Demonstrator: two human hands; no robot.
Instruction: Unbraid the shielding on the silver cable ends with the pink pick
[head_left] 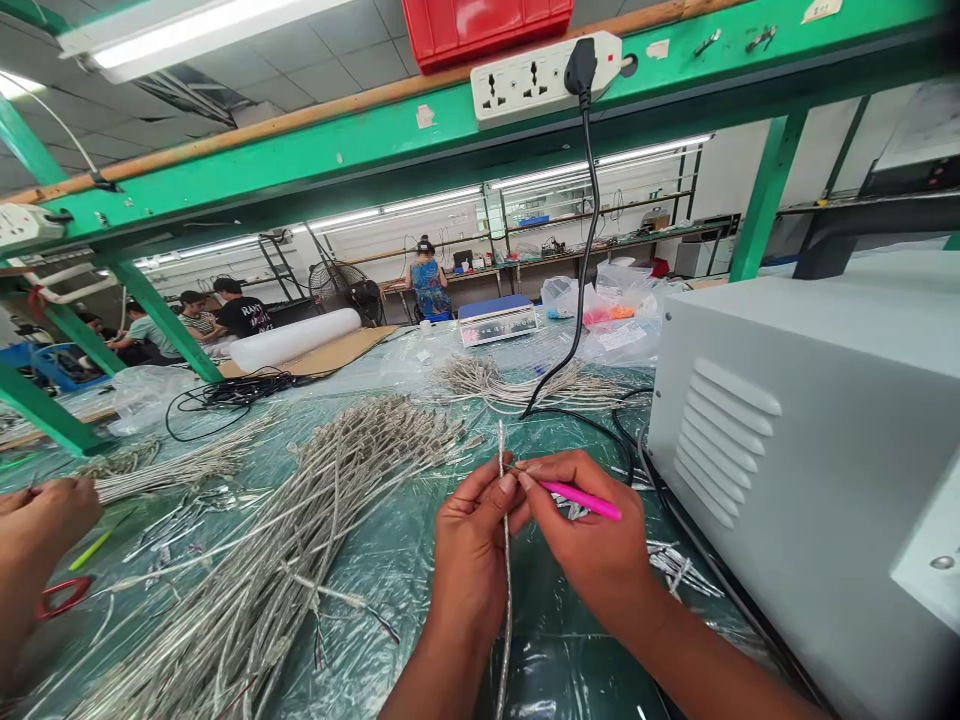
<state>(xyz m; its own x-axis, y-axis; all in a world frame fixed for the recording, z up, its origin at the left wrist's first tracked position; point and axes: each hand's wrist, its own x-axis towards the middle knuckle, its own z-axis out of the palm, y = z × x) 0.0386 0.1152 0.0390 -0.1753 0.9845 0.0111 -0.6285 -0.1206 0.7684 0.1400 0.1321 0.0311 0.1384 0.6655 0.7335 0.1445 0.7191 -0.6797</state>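
Note:
Between the fingers of my left hand (472, 535) a silvery braided cable (508, 600) stands upright, its short end poking above the fingertips and its long part hanging toward me. My right hand (604, 535) is closed around a tool with a bright pink handle (581, 498) and a thin metal tip. That tip touches or nearly touches the cable just above my left thumb; the exact contact is hidden by the fingers. A big pile of similar braided cables (300, 530) lies to the left of my hands.
A grey metal machine (795, 450) stands close on my right. A black power cord (589, 220) hangs from a white power strip (536, 78) above. At far left is another person's hand (52, 515), near red-handled scissors (64, 597). Cable scraps (682, 570) lie beside the machine.

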